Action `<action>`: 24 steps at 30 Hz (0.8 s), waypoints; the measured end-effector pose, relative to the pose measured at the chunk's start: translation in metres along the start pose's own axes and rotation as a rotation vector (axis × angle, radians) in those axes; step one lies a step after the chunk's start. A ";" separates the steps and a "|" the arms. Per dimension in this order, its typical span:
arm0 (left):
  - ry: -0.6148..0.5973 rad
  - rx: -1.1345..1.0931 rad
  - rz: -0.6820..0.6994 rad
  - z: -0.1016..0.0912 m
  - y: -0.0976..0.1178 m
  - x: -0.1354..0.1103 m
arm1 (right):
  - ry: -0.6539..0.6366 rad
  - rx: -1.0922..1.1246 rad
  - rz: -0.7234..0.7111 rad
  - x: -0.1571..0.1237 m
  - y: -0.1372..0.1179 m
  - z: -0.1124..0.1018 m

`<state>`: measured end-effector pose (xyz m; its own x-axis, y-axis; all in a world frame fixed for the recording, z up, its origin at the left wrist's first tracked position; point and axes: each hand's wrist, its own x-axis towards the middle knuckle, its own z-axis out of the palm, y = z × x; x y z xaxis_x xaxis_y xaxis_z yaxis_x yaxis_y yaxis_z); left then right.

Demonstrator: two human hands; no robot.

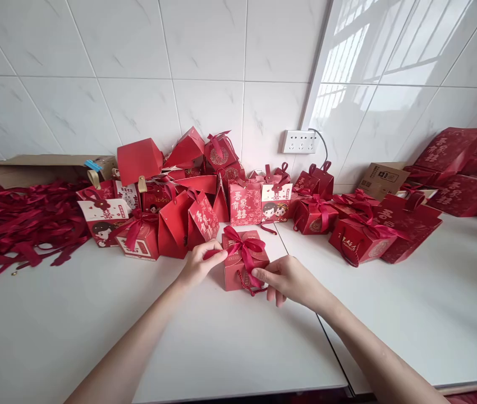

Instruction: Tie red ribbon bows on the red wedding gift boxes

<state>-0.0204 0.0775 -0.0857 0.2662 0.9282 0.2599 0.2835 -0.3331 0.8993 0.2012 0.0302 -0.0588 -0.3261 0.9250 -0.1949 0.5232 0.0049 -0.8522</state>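
Observation:
A small red gift box point(230, 276) stands upright on the white table in front of me. On its top sits a crimson ribbon bow point(246, 247), and a twisted red cord handle point(245, 286) hangs down its front. At the box's left side, my left hand point(200, 261) is closed in a pinch on one end of the ribbon. My right hand point(291, 279), at the front right corner, pinches the other hanging ribbon end between thumb and forefinger. Its remaining fingers curl below, partly hidden.
A heap of loose crimson ribbons point(23, 216) lies at the left by an open cardboard box point(49, 168). Red gift boxes point(173, 224) crowd along the tiled wall, with more boxes point(362, 238) at the right. A power strip point(299, 142) is on the wall. A seam splits the tabletop point(238, 348).

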 end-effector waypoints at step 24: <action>-0.075 -0.446 -0.141 0.001 0.006 0.002 | -0.180 0.542 0.008 0.030 0.029 -0.040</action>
<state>-0.0173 0.0767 -0.0800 0.3236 0.9394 0.1132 -0.0974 -0.0859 0.9915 0.2376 0.0733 -0.0701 -0.4775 0.8447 -0.2418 0.0631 -0.2415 -0.9683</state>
